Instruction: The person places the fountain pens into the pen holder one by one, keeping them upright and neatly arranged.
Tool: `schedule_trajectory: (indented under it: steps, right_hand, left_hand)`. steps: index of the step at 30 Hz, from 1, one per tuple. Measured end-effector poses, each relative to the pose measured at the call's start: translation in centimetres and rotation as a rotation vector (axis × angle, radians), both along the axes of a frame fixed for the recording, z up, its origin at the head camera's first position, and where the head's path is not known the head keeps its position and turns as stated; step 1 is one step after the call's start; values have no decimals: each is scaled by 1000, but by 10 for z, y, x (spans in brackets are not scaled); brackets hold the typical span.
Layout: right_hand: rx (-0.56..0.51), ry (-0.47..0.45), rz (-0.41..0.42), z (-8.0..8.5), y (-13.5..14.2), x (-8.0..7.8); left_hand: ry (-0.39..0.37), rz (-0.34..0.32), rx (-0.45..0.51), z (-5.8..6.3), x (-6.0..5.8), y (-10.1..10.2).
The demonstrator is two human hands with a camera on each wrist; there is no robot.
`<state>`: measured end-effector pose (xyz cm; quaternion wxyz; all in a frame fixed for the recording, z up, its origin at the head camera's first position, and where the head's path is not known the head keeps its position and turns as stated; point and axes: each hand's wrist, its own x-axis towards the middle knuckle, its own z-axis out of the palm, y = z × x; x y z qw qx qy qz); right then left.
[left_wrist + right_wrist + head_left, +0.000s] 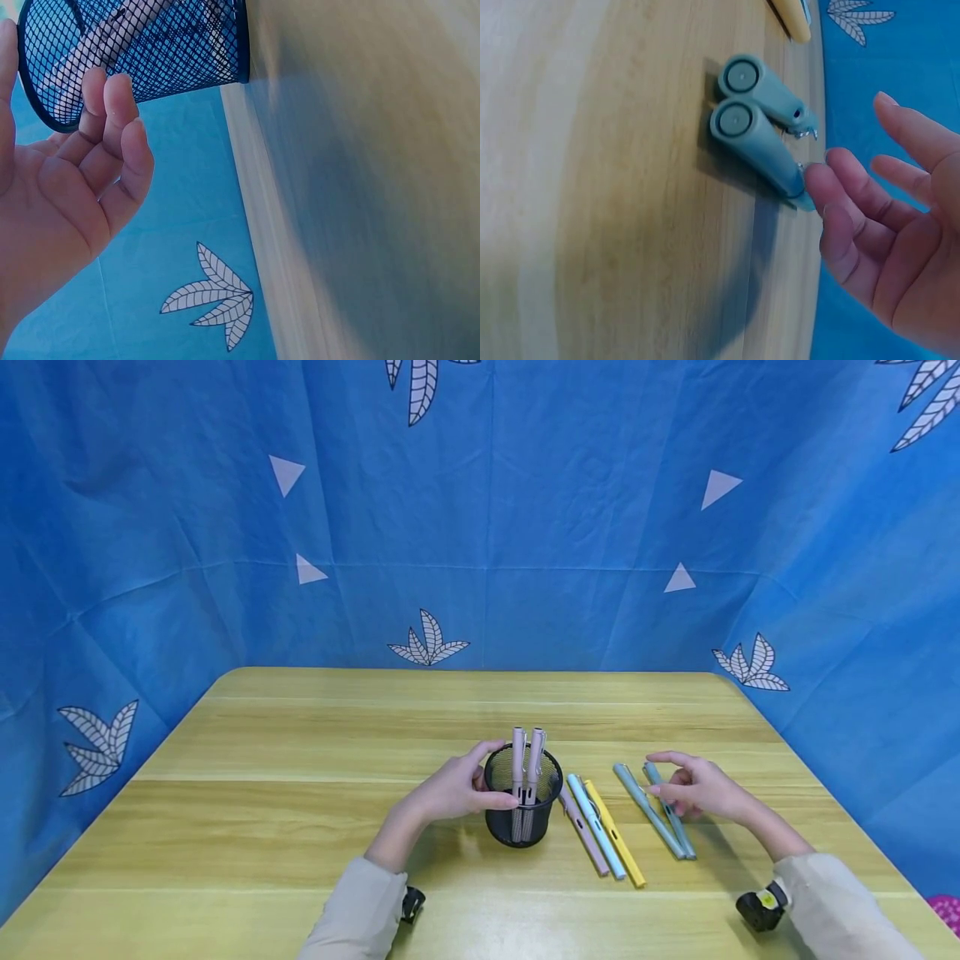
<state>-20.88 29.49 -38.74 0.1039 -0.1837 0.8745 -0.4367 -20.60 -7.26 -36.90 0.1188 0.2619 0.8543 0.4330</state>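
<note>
Middle of counter [315, 827], pen holder [540, 825]: black mesh, upright. Using it as clock centre, 12 pointing away from the person.
Lilac pens [518, 756]: two, standing inside the holder, clips up; the mesh wall props them near vertical.
Left hand [457, 787]: at 9 o'clock, grip grasping the holder near its rim, index finger on the far side, thumb on the near side. My read: bracing, since a light mesh holder could slide or tip.
Purple pen [584, 832], light-blue pen [597, 827], yellow pen [616, 833]: 4 o'clock, lying side by side in that order outward, roughly parallel. Purple's far end is right by the holder; can't tell if touching.
Teal pens [649, 812]: two, at 3 o'clock past yellow, flat, narrow V. Near ends together, clip ends apart; that spread likely gives fingers room.
Right hand [701, 789]: farther out at 3, by the outer teal pen's clip end. Grip released, fingers loosely bent, thumb and index apart. Contact: can't tell from where I stand. Probably at that end because it's the freer one.
Blue curtain [375, 527]: hangs at 12, beyond the counter's far edge.
</note>
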Motion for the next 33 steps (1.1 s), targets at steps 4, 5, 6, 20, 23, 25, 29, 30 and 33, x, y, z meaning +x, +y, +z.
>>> schedule_trajectory:
  steps: [4,5,6,20,23,25,29,30,33]
  right_hand:
    - [26,-46,-7,-2,3,-3]
    - [34,-54,-10,-2,4,-4]
    - [43,-63,-13,-3,4,-4]
    - [62,-188,-7,-9,11,-9]
    - [56,-216,-7,-10,12,-10]
    - [52,-233,-5,-9,12,-10]
    - [49,-254,-4,-9,12,-11]
    - [48,-261,-5,-9,12,-11]
    - [49,-281,-13,-9,12,-12]
  left_hand:
    - [-1,-1,1,-1,0,0]
    - [-1,-1,1,-1,0,0]
    - [-2,-1,2,-1,0,0]
    - [12,3,4,-1,-1,0]
    - [10,0,5,-1,-1,0]
    - [9,-1,5,-1,-1,0]
    - [7,3,5,0,-1,0]
    - [7,3,4,0,-1,0]
    - [4,2,0,0,0,0]
